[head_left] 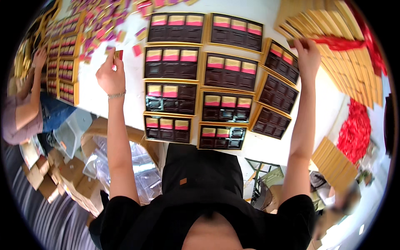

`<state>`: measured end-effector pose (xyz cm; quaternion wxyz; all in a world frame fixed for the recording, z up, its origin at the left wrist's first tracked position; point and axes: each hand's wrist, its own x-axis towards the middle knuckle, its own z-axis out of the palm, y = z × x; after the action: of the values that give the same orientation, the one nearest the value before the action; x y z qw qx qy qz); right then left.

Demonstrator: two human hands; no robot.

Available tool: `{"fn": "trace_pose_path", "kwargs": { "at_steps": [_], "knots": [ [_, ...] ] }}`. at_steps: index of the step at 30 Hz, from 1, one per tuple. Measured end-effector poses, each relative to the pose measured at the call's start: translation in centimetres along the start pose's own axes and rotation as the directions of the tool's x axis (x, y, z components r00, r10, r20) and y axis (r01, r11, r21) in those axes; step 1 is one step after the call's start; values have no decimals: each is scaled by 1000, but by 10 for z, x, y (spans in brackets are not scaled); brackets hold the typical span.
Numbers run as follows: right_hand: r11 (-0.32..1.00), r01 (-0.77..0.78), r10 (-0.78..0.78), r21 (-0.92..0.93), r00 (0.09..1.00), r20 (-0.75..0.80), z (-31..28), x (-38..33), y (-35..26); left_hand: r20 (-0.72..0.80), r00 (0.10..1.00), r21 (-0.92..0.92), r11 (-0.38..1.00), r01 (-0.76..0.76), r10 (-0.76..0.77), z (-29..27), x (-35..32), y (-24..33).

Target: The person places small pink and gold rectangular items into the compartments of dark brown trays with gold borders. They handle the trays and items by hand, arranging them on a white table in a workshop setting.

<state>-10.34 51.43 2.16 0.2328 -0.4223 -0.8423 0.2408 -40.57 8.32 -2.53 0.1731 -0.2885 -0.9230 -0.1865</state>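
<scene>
— What is held at the table's far left?

— A small flat packet, pink and gold, is pinched between the fingertips of the left hand, just short of a loose heap of packets like it. It is judged to be light and thin, perhaps slippery in its wrapper and easily bent, so it is best taken by its edges with a gentle pinch.

— And the other hand?

— The right hand is closed on a strand of red ribbon, which is draped across a fan of gold lids at the far right corner. The ribbon is judged soft and limp, with no stiffness to be relied on.

— How are the arms set?

— Both bare forearms are stretched forward and apart, the left wrist ringed by a thin bracelet, the right arm raised nearly straight past the trays.

— What lies between them?

— Gold-rimmed trays with dark compartments are laid in rows on the white table; most have their top row filled with pink-and-gold packets. More red ribbon is piled at the right. At the left edge another person's hand is seen at a second row of trays.
</scene>
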Motion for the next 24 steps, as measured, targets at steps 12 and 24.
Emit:
{"fn": "trace_pose_path", "kwargs": {
  "at_steps": [12,24],
  "knots": [
    [960,-273,277,59,958,-73,0,-38,124,714,657,-700,275,659,243,62,-89,360],
    [960,259,-263,-109,965,-22,2,-96,115,100,731,-559,646,-520,675,56,-125,350]
  ]
}}
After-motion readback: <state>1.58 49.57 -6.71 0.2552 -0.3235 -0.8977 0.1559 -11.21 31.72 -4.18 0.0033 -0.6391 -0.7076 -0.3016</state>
